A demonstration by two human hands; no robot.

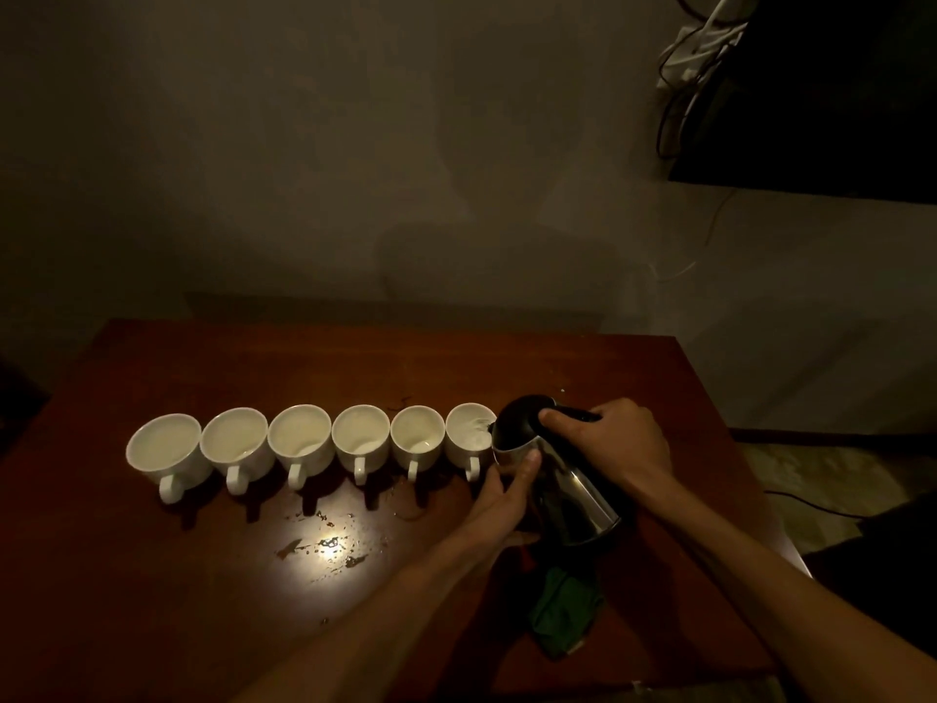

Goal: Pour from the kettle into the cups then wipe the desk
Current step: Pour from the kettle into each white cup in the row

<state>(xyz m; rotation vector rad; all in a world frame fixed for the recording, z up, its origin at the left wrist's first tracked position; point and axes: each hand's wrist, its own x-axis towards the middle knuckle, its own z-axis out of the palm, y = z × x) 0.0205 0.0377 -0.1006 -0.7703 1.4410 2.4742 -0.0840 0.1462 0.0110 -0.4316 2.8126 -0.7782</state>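
My right hand (616,441) grips the handle of the kettle (568,489), and my left hand (499,497) cups its steel side. The kettle is tilted, with its spout over the rightmost cup (469,431) in a row of six white cups (299,438). The brown counter (203,575) has wet spots (329,542). A green cloth (563,611) lies between my arms.

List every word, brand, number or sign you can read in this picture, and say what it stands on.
None can be read.
The kettle, cups, desk and green cloth show no legible writing in this dim view.
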